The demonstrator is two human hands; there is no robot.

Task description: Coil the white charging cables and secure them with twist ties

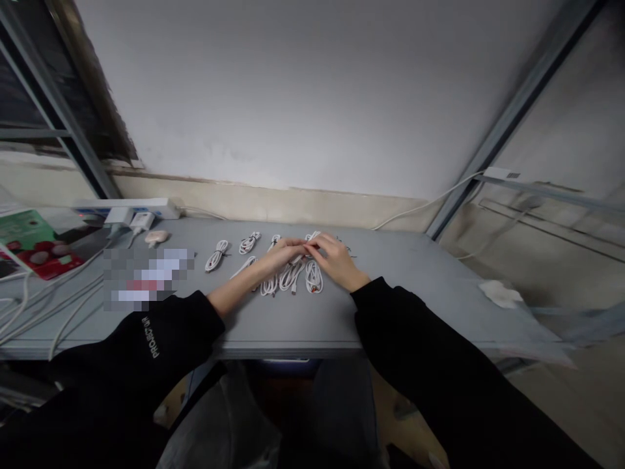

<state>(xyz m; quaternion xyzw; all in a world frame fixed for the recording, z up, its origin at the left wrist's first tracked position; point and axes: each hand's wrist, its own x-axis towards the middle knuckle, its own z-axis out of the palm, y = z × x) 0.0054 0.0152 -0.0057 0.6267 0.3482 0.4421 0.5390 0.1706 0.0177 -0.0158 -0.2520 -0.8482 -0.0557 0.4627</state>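
My left hand (pixel 286 253) and my right hand (pixel 334 259) meet fingertip to fingertip over the middle of the grey desk. Both are closed in a pinch, and what sits between the fingertips is too small to make out. White coiled cables lie around them: one coil (pixel 314 277) just below my right hand, another (pixel 291 277) beneath my left. Behind the fingers part of a further coil (pixel 312 236) shows. Farther left lie two more bundles (pixel 217 256) (pixel 250 243) with dark ties round them. Thin dark strips (pixel 347 248) rest right of my right hand.
A white power strip (pixel 146 208) with plugged-in chargers stands at the back left, its cords running down the desk's left side. A green and red package (pixel 34 244) lies there too. Metal posts (pixel 488 150) flank the desk, and crumpled white paper (pixel 500 294) lies right.
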